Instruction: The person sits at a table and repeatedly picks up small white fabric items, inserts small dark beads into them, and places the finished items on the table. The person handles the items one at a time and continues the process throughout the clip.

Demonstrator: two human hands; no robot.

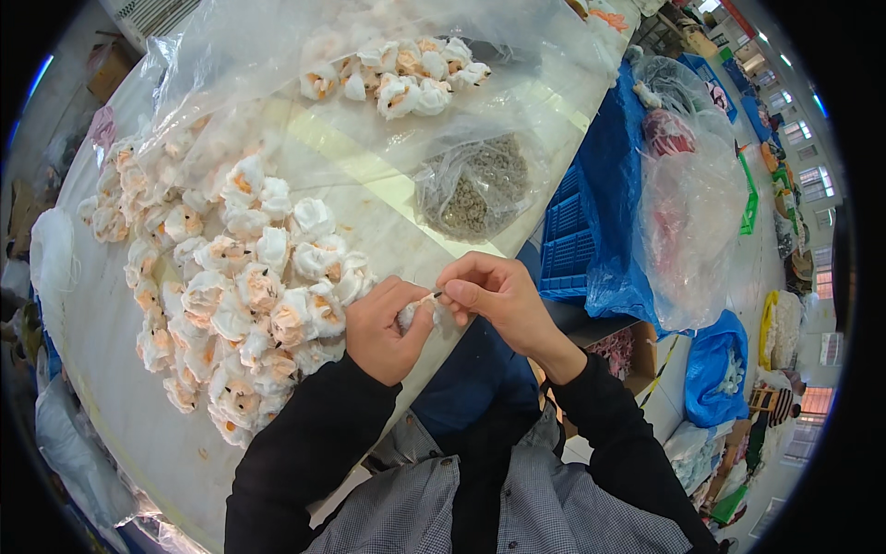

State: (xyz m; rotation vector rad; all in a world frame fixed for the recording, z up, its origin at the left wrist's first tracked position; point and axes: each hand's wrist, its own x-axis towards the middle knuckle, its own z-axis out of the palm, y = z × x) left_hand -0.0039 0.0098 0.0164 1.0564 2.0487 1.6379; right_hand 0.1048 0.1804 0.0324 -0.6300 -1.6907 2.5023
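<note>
Now, my left hand (386, 331): fingers closed round one white flower (413, 312).
Right hand (489, 294): I pinch its thin dark stem; best kept steady, centred.
Table (101, 369): flower pile (249, 295) nearby.

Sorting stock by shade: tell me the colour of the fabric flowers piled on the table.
The fabric flowers are white with pale orange centres, seen in the head view.

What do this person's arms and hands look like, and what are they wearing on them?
Both arms are in long, plain black sleeves that end at the wrists. The left hand and right hand are bare: no gloves, and no rings or watch show. A grey, finely checked garment covers the chest below.
</note>
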